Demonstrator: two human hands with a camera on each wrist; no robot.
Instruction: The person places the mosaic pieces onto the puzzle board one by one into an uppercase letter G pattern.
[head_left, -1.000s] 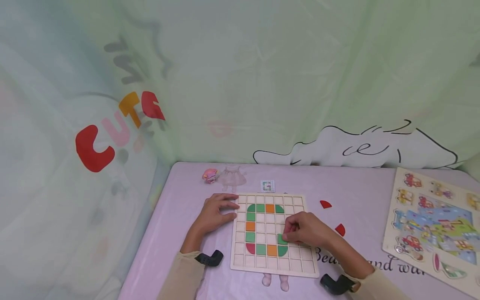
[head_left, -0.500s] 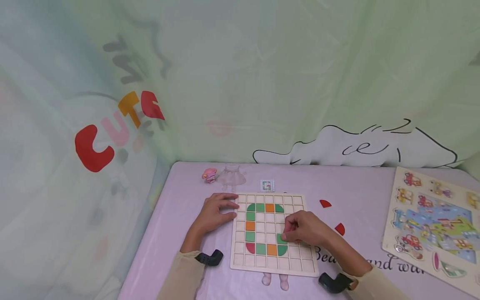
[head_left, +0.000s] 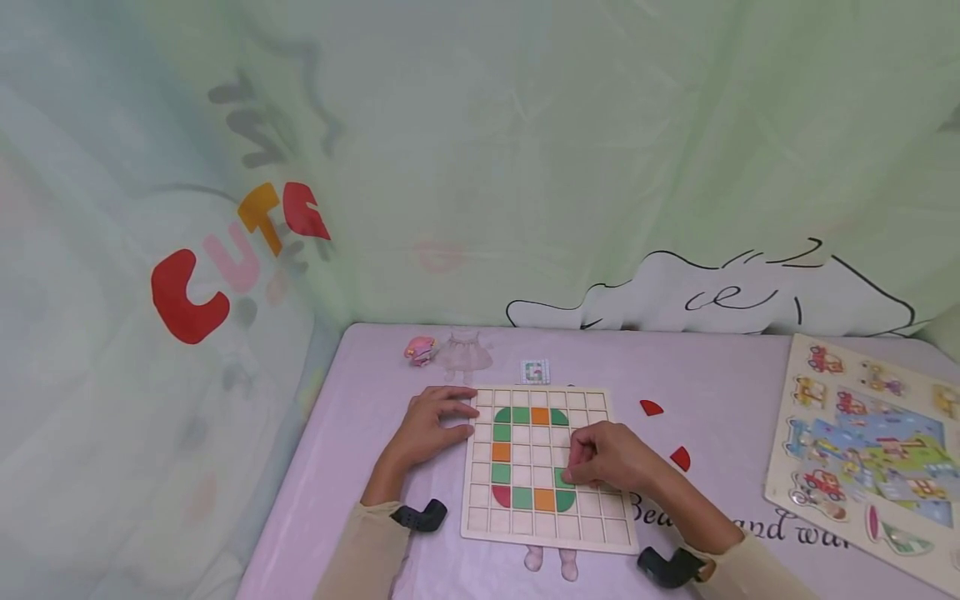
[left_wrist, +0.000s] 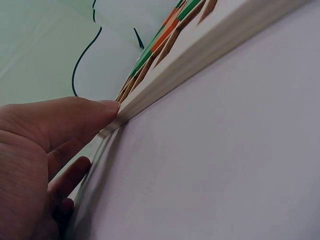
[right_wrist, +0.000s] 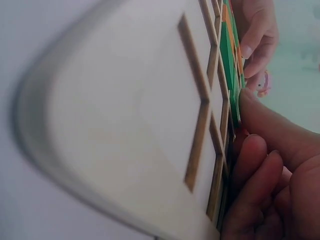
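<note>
A square wooden grid board point(head_left: 600, 527) lies on the table, with green, orange and red tiles forming a ring in its cells. My right hand point(head_left: 613, 457) pinches a green square tile point(head_left: 560, 477) at the ring's right side, just above a rounded green corner tile point(head_left: 566, 501). In the right wrist view the thumb point(right_wrist: 272, 122) presses near the green tiles, the other fingers curled beneath. My left hand point(head_left: 429, 429) rests at the board's left edge, fingers loosely spread. Its thumb point(left_wrist: 95, 112) touches the board's rim point(left_wrist: 200, 65) in the left wrist view.
Two red quarter-round pieces, one farther back point(head_left: 651, 408) and one nearer point(head_left: 680, 459), lie right of the board. Behind it are a small pattern card point(head_left: 536, 372) and a pink figurine point(head_left: 421, 350). A picture puzzle board point(head_left: 780, 479) occupies the table's right side.
The green square tile has shifted slightly left and lies flatter in its cell, my right fingers moving with it. My left hand stays in place.
</note>
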